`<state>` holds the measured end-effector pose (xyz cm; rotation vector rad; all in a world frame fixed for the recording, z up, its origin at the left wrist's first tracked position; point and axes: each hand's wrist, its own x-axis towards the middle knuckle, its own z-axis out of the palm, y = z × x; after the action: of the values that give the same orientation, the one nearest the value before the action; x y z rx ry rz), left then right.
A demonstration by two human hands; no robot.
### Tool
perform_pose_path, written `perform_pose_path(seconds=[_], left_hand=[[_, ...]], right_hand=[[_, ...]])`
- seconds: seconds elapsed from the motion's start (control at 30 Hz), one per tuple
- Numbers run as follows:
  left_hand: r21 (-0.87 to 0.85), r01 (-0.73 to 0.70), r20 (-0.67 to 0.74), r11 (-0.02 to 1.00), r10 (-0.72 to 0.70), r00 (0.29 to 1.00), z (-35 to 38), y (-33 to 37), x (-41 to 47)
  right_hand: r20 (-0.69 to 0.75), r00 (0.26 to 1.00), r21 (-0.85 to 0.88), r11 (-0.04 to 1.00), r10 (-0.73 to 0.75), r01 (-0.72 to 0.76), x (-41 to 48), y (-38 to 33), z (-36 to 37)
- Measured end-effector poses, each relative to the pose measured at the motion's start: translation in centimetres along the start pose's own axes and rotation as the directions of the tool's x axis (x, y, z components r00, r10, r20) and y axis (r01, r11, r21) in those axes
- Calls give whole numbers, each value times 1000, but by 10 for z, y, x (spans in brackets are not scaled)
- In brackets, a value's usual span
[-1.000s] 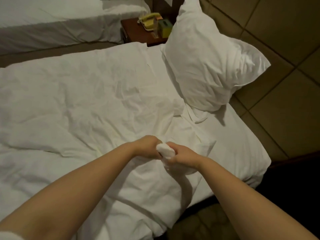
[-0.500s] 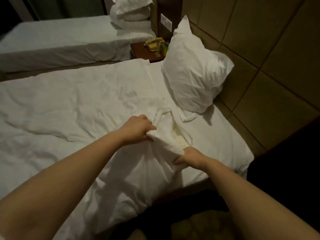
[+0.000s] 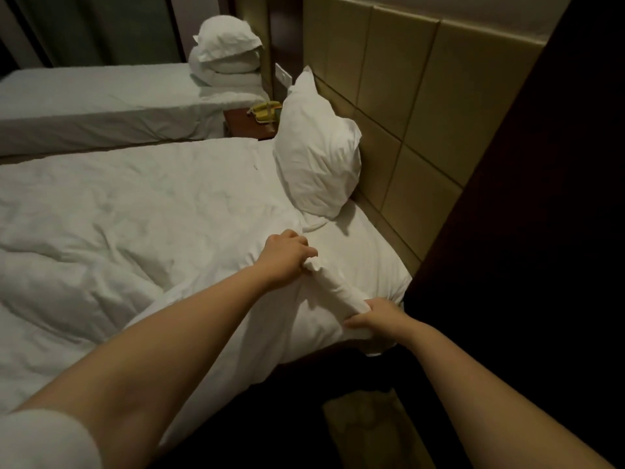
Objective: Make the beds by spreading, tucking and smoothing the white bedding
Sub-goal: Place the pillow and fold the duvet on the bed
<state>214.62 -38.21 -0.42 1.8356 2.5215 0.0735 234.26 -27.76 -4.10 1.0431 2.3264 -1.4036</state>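
Observation:
A wrinkled white duvet (image 3: 142, 211) covers the near bed. Its top edge (image 3: 334, 289) is bunched into a tight roll stretched between my hands near the bed's right corner. My left hand (image 3: 285, 257) grips the far end of that roll. My right hand (image 3: 375, 319) holds the near end, close to the mattress edge. A white pillow (image 3: 318, 157) stands upright against the padded headboard (image 3: 406, 106), just beyond my left hand.
A second bed (image 3: 101, 99) with stacked pillows (image 3: 226, 52) lies at the back left. Between the beds, a wooden nightstand (image 3: 243, 125) carries a yellow phone (image 3: 265, 108). A dark panel (image 3: 541, 231) rises on the right. Dark floor runs below the bed edge.
My hands started together on the bunched edge and have drawn apart, stretching it into a roll. My view has lifted, showing more of the headboard and far bed.

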Motion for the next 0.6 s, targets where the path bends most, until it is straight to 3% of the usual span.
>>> perform_pose_path(seconds=[0.17, 0.4, 0.5, 0.6], left_hand=[[-128, 66, 79, 990, -56, 995, 22, -10, -38], [-164, 127, 63, 978, -118, 991, 29, 5, -57], [-203, 171, 75, 964, -159, 984, 23, -6, -62], [-257, 154, 68, 954, -141, 988, 24, -19, -66]], right_hand=[[132, 990, -59, 997, -50, 58, 6, -7, 19], [54, 933, -215, 908, -356, 359, 20, -79, 54], [83, 935, -132, 926, -344, 353, 27, -94, 60], [187, 944, 97, 961, -272, 258, 39, -104, 62]])
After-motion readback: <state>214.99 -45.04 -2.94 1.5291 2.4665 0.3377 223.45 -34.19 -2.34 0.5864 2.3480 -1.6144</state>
